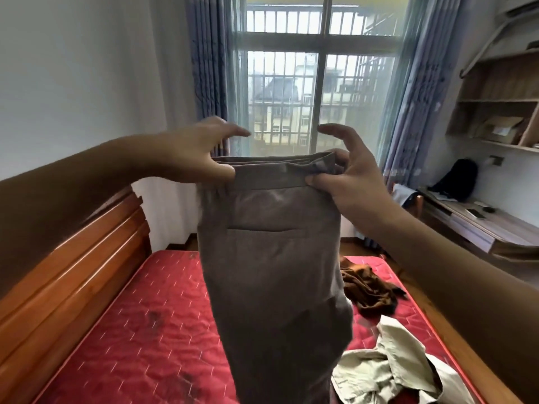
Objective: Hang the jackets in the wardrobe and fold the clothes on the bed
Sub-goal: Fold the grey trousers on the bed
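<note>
Grey-brown trousers [271,258] hang upright in front of me above the bed, waistband at the top and a back pocket facing me. My left hand [201,153] pinches the left end of the waistband with the thumb, index finger stretched out. My right hand [347,176] pinches the right end of the waistband between thumb and fingers. A crumpled brown garment [370,290] lies on the red mattress [145,330] to the right of the trousers. A beige garment [390,368] lies bunched at the near right.
A wooden headboard [73,263] runs along the left of the bed. A barred window with blue curtains [291,83] fills the far wall. A desk [466,223] with a black bag and wall shelves [501,112] stand at the right.
</note>
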{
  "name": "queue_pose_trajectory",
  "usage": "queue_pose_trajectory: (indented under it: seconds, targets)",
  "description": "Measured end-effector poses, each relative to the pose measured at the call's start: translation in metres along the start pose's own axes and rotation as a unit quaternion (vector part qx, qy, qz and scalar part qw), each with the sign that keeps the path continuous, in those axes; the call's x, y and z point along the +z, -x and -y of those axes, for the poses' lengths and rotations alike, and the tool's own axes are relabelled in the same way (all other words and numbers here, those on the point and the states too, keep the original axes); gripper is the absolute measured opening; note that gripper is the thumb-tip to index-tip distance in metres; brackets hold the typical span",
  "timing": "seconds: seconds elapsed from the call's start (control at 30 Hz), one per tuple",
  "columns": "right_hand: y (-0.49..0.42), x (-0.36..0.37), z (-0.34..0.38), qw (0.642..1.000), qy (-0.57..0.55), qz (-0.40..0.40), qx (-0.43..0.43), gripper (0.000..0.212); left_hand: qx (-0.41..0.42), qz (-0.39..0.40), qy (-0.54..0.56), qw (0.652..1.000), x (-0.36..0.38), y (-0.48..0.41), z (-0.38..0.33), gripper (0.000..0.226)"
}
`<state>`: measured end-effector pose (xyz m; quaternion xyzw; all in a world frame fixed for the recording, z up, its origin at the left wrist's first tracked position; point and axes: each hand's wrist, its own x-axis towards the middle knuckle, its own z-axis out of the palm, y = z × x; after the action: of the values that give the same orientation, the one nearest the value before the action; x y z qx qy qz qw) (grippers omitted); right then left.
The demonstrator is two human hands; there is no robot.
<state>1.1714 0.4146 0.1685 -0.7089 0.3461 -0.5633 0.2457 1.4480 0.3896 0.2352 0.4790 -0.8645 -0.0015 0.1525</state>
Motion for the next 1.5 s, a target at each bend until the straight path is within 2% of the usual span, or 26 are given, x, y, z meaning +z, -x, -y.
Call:
queue_pose_trajectory:
  seconds: [0.07,0.13,0.23,0.27,0.3,0.37,0.43,0.47,0.53,0.57,0.63,0.7,0.77,0.8,0.83,0.93,1.0,1.07,1.17,1.23,1.33,1.4,1.5]
  targets:
    - [0.003,0.005,0.004,1.0,-0.009,-0.005,-0.005,0.067,0.029,0.03,0.035,0.999,0.003,-0.009,-0.027,0.109]
    - [0.004,0.008,0.004,1.0,-0.026,-0.015,0.002,0.066,0.041,0.044,0.051,0.997,0.015,-0.022,-0.047,0.105]
    - [0.007,0.004,-0.005,0.995,-0.082,-0.037,0.042,0.068,0.085,0.034,0.041,0.995,0.031,-0.039,-0.055,0.04]
    - [0.01,0.001,-0.01,0.992,-0.103,-0.029,0.065,0.07,0.101,0.028,0.044,0.994,0.033,-0.04,-0.054,0.027]
    - [0.016,-0.002,-0.02,0.989,-0.121,0.002,0.088,0.073,0.111,0.021,0.047,0.992,0.034,-0.04,-0.052,0.02]
    - [0.035,-0.005,-0.051,0.976,-0.124,0.113,0.138,0.068,0.124,0.008,0.052,0.991,0.033,-0.039,-0.05,0.016]
    - [0.065,-0.009,-0.092,0.961,-0.041,0.201,0.187,0.048,0.124,-0.002,0.058,0.991,0.029,-0.037,-0.048,0.013]
    - [0.079,-0.013,-0.115,0.958,0.01,0.21,0.194,0.038,0.121,-0.006,0.061,0.991,0.025,-0.036,-0.046,0.012]
    - [0.105,-0.021,-0.151,0.96,0.086,0.18,0.199,0.012,0.114,-0.011,0.062,0.991,0.019,-0.032,-0.042,0.011]
    - [0.113,-0.026,-0.164,0.96,0.105,0.158,0.206,0.009,0.107,-0.014,0.064,0.992,0.017,-0.03,-0.039,0.013]
    - [0.126,-0.031,-0.179,0.958,0.097,0.097,0.253,0.025,0.097,-0.018,0.071,0.993,0.018,-0.028,-0.035,0.012]
    - [0.138,-0.024,-0.186,0.933,-0.01,0.028,0.359,0.031,0.093,-0.027,0.073,0.993,0.018,-0.027,-0.032,0.012]
    - [0.145,-0.009,-0.19,0.872,-0.174,0.0,0.457,0.035,0.086,-0.036,0.078,0.993,0.017,-0.025,-0.031,0.012]
    - [0.146,-0.001,-0.19,0.847,-0.236,-0.008,0.477,0.033,0.084,-0.038,0.081,0.992,0.016,-0.024,-0.03,0.012]
    - [0.144,0.007,-0.189,0.833,-0.278,-0.016,0.479,0.031,0.083,-0.039,0.082,0.992,0.016,-0.022,-0.03,0.011]
    - [0.136,0.028,-0.188,0.82,-0.359,-0.071,0.439,0.028,0.082,-0.046,0.081,0.992,0.02,-0.017,-0.03,0.009]
    - [0.135,0.037,-0.185,0.794,-0.42,-0.112,0.425,0.025,0.074,-0.05,0.082,0.993,0.021,-0.011,-0.027,0.008]
    - [0.139,0.04,-0.187,0.772,-0.459,-0.133,0.419,0.024,0.057,-0.05,0.075,0.994,0.017,-0.005,-0.016,0.011]
    - [0.137,0.038,-0.191,0.762,-0.486,-0.151,0.4,0.024,0.023,-0.063,0.084,0.994,0.011,0.007,0.003,0.013]
    - [0.131,0.039,-0.189,0.768,-0.488,-0.142,0.39,0.024,0.008,-0.073,0.098,0.993,0.01,0.012,0.011,0.014]
    - [0.128,0.042,-0.18,0.811,-0.444,-0.077,0.373,0.029,0.0,-0.082,0.108,0.991,0.009,0.017,0.014,0.015]
    - [0.129,0.042,-0.177,0.857,-0.381,-0.045,0.343,0.027,-0.004,-0.087,0.107,0.99,0.006,0.019,0.016,0.014]
    - [0.138,0.04,-0.188,0.947,-0.185,0.001,0.263,0.016,-0.01,-0.082,0.117,0.99,0.001,0.022,0.017,0.018]
